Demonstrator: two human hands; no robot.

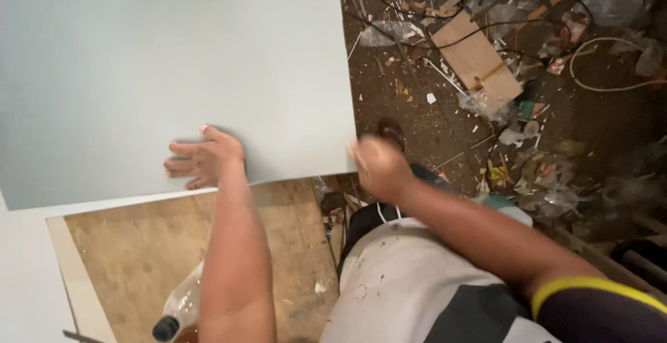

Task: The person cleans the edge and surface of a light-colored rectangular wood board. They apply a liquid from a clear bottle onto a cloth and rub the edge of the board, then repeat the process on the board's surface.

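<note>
The left hand (203,160) lay flat, fingers spread out, on the near edge of a big pale board (174,72) that filled the upper left of the frame. The right hand (379,166), blurry in the middle, was balled into a fist by the board's corner. A plastic bottle (179,308) stood on the wooden desk (139,246) at the bottom left.

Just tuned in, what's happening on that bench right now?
A person leans over a large pale grey-white panel lying on a wooden worktop. Their left hand lies flat on the panel near its front edge. Their right hand is fisted and blurred just off the panel's right corner; whether it holds anything is unclear. A clear plastic bottle with a dark cap stands below, and the floor is littered with scraps.
</note>
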